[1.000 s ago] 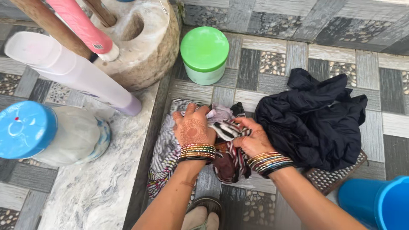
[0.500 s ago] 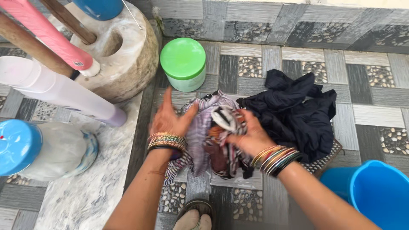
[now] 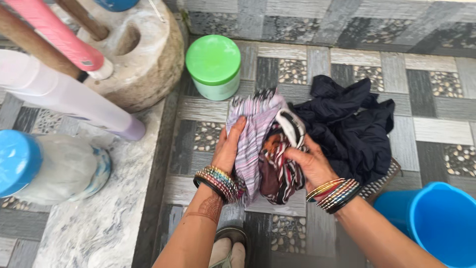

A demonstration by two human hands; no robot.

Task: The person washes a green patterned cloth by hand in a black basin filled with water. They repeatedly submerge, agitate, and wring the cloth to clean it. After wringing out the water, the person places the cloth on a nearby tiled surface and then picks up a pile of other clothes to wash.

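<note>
A bunched striped cloth (image 3: 258,139), purple-white with dark red and white folds, is lifted off the tiled floor between my hands. My left hand (image 3: 229,149) presses flat against its left side, bangles on the wrist. My right hand (image 3: 310,161) grips the red-striped part from the right, bangles on that wrist too. A heap of black cloth (image 3: 349,126) lies on the floor just right of my hands.
A round container with a green lid (image 3: 214,64) stands on the tiles behind the cloth. A stone block with holes (image 3: 144,64) holds pink and wooden handles at left. A clear jar with a blue lid (image 3: 44,166) lies at far left. A blue bucket (image 3: 439,223) sits bottom right. My sandalled foot (image 3: 228,248) is below.
Both hands gathered the striped cloth from flat on the floor and raised it into a bunch between them. The view shifted, bringing the blue bucket further into the picture.
</note>
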